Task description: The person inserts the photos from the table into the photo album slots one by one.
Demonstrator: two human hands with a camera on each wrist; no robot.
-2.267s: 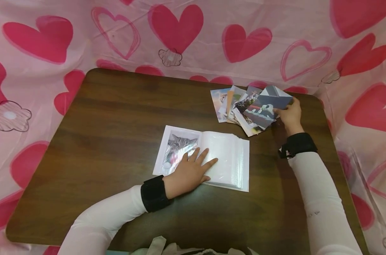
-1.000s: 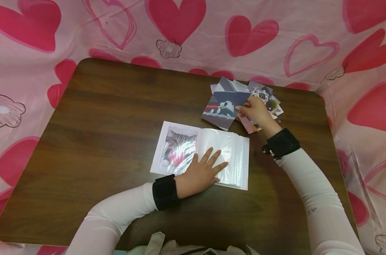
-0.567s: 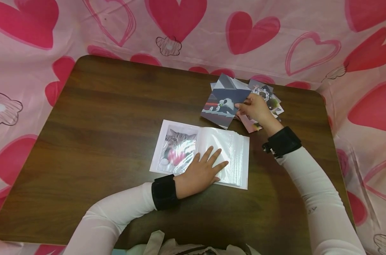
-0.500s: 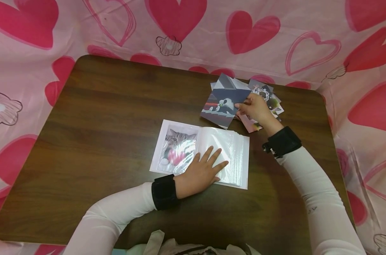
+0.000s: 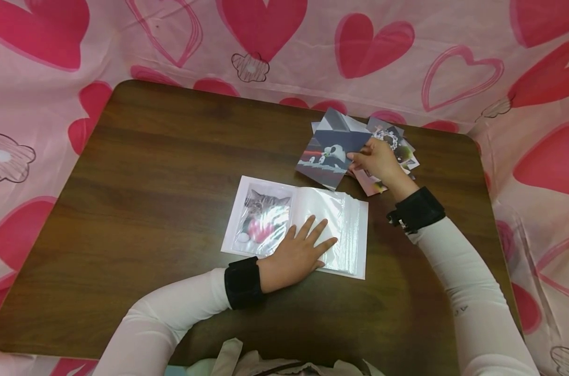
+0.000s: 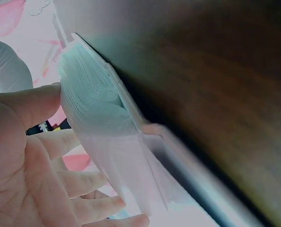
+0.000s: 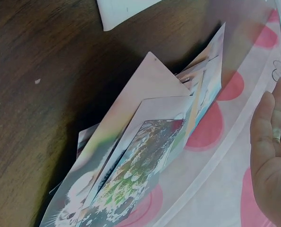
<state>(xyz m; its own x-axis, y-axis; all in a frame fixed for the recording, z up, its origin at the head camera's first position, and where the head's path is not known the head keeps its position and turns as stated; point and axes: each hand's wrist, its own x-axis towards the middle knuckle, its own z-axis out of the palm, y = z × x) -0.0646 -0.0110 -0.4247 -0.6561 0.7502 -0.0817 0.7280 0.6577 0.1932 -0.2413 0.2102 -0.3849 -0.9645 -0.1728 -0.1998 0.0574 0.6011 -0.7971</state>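
A small photo album (image 5: 362,235) lies spread on the table, a grey kitten photo (image 5: 261,222) in its left pocket. My left hand (image 5: 291,258) rests flat across the album's lower middle, fingers spread over a blank right-hand sleeve. In the left wrist view, the thumb of the left hand (image 6: 41,170) reaches the fanned page edges (image 6: 90,85). My right hand (image 5: 378,162) pinches a dark cartoon dog photo (image 5: 329,149) by its right edge, above the album. Beneath that hand spreads a loose pile of photos (image 5: 397,149), also close in the right wrist view, where the right hand (image 7: 275,156) shows at the edge.
The brown wooden table (image 5: 148,172) has rounded corners. A pink cloth (image 5: 284,42) with hearts hangs behind it and at both sides. The photo pile lies near the table's back right edge. Black bands (image 5: 243,283) circle both wrists.
The right hand has carried the cartoon dog photo leftward from the pile's right side, then stayed nearly still for the last half second. The left hand has shifted slightly right on the album.
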